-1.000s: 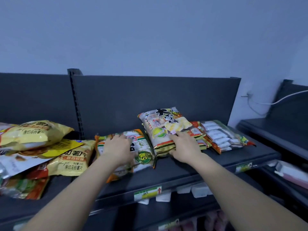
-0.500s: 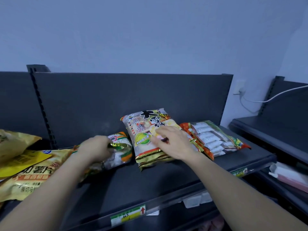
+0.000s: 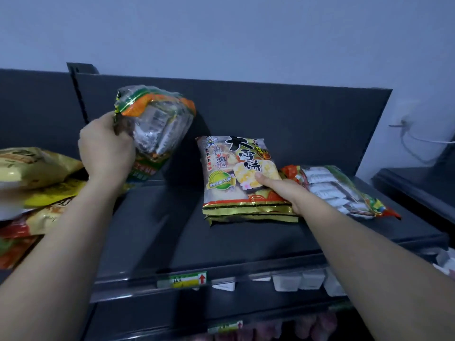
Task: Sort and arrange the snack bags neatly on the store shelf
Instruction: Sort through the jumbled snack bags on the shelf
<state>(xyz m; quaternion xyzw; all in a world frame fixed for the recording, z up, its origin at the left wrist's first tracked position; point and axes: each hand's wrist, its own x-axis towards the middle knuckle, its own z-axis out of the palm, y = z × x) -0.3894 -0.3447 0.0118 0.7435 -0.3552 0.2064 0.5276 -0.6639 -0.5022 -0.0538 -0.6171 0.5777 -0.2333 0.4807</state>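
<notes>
My left hand [image 3: 105,148] grips a clear orange-and-green rice cracker bag [image 3: 157,126] and holds it upright above the dark shelf [image 3: 221,244], its back side facing me. My right hand [image 3: 283,190] clasps the right edge of a gold-trimmed rice cracker bag [image 3: 234,173] with large black characters, which lies on top of a second alike bag. Beside it on the right lies another clear orange-and-green cracker bag [image 3: 337,190], flat on the shelf.
Yellow chip bags [image 3: 34,168] and a red-and-green bag [image 3: 14,244] pile up at the left end. The shelf's back panel [image 3: 283,114] stands behind. A price label [image 3: 182,279] sits on the front rail. White boxes [image 3: 295,281] fill the lower shelf.
My left hand has lifted the orange-and-green bag off the shelf and turned it upright. My right hand slid from on top of the gold-trimmed bag to its right edge.
</notes>
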